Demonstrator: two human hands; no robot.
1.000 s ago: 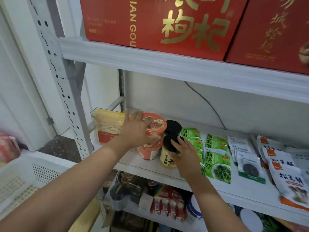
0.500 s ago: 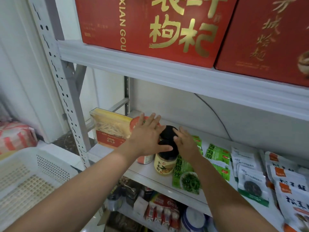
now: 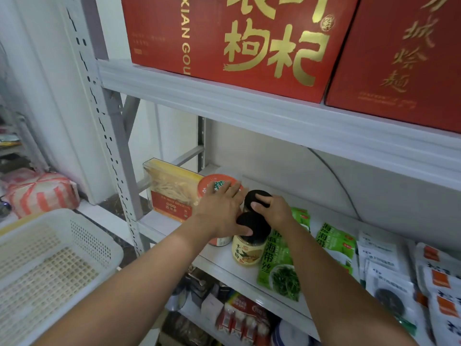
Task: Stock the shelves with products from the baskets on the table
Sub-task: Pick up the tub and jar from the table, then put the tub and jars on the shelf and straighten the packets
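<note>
Both hands at the jars on the middle shelf [image 3: 225, 262].
Your left hand [image 3: 219, 213] lies flat, fingers straight across the red tub [image 3: 212, 184], thumb touching the cap of the front jar [image 3: 247, 250]. Your right hand [image 3: 274, 212] curls its fingers over the rear jar [image 3: 254, 196], directly behind the front one.

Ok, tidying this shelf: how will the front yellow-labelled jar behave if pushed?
The yellow-labelled jar looks taller than wide, so a push near its black lid may tip it. Round-bodied, it would probably roll if toppled. Pushed low, it likely slides on the smooth shelf.
</note>
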